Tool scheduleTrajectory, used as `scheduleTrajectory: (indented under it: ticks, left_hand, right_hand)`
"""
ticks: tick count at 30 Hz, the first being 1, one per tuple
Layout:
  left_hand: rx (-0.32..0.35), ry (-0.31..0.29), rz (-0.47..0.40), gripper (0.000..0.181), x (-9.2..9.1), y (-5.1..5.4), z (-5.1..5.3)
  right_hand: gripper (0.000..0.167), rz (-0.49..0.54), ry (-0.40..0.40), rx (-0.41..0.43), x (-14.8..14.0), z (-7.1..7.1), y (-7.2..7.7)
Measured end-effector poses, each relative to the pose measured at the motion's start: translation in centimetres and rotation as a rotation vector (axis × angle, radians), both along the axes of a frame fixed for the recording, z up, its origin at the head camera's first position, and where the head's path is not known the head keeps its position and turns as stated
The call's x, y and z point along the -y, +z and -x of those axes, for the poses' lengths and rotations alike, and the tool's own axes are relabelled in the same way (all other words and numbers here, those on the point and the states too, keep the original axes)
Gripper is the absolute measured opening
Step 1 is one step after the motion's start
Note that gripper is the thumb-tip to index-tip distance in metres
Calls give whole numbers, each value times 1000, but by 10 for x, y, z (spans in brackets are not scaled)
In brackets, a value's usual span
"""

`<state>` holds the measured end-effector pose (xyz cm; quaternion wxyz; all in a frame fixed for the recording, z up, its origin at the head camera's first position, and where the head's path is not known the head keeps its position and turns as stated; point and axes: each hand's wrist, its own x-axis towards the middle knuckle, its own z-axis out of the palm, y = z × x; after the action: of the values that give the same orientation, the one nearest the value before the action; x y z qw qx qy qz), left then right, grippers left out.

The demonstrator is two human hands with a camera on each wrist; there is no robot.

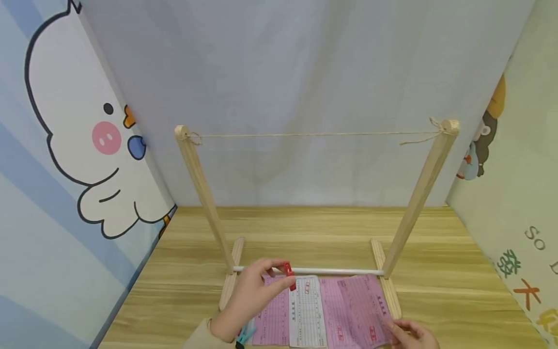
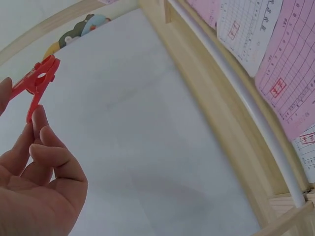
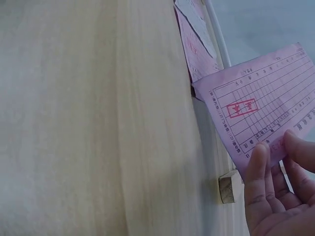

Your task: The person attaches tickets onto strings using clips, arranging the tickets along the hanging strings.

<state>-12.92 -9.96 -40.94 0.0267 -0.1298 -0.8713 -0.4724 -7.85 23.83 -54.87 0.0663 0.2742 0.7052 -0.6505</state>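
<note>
My left hand (image 1: 250,293) pinches a red spring clip (image 1: 289,277) between thumb and fingers, above the papers. In the left wrist view the clip (image 2: 43,73) is held by its handles. Low on the right, my right hand (image 1: 411,334) grips the edge of a pink printed slip (image 1: 368,308). The right wrist view shows that slip (image 3: 270,103) lifted and tilted, its red stamp visible. Under and beside it lie another pink slip (image 1: 333,305), a white slip (image 1: 308,315) and a further pink slip (image 1: 272,320), partly hidden by my left hand.
A wooden stand rises behind the papers, with a left post (image 1: 200,189), a right post (image 1: 420,194), twine (image 1: 305,134) tied between their tops and a white rod (image 1: 335,271) low down. A teal clip (image 1: 245,335) lies by my left wrist on the wooden table (image 1: 457,271).
</note>
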Motion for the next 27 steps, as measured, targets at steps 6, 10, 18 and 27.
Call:
scheduleTrajectory:
  ticks: [6,10,18,27]
  left_hand:
    - [14,-31,-16,37,-4,19,11]
    - [-19,-54,-15,32,-6,32,17]
    - [-83,-87,8,33,-14,57,25]
    - [-79,-130,-77,37,-24,83,35]
  right_hand:
    - [22,-24,-1,-26,-4,3,11]
    - [13,-19,-18,-54,-5,5,20]
    - [25,-31,10,-82,-6,14,43]
    - [22,-55,13,-198,-4,27,66]
